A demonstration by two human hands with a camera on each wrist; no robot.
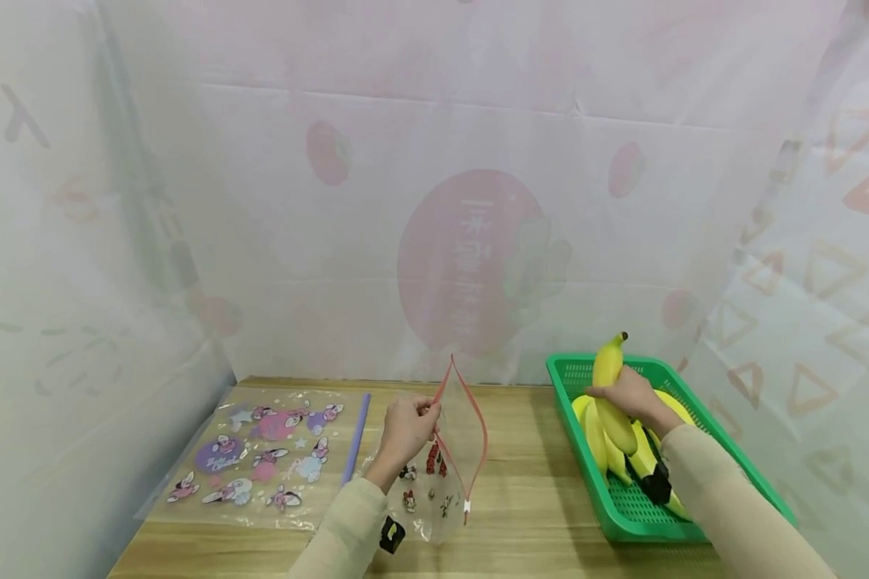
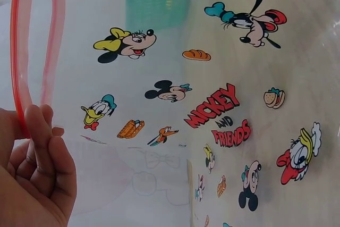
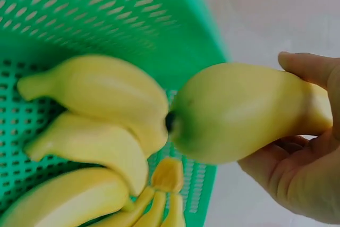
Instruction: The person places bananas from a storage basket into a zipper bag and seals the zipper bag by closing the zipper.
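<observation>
My left hand [image 1: 409,426] pinches the red-edged mouth of a clear zip bag [image 1: 463,470], which stands upright with its mouth spread apart. Cartoon prints and red lettering cover the bag, large in the left wrist view, where my left fingers [image 2: 40,152] grip the red zip strip [image 2: 20,51]. A yellow banana [image 1: 608,374] is gripped in my right hand [image 1: 633,396], its stem pointing up over the green basket [image 1: 608,503]. In the right wrist view the held banana [image 3: 234,112] has a greenish, dark-tipped end towards the other bananas [image 3: 101,86] lying in the basket.
A second clear bag [image 1: 261,458] with pink and purple prints and a purple slider bar [image 1: 356,438] lies flat on the wooden table [image 1: 529,482] at the left. White printed curtains [image 1: 478,121] close off the back and both sides.
</observation>
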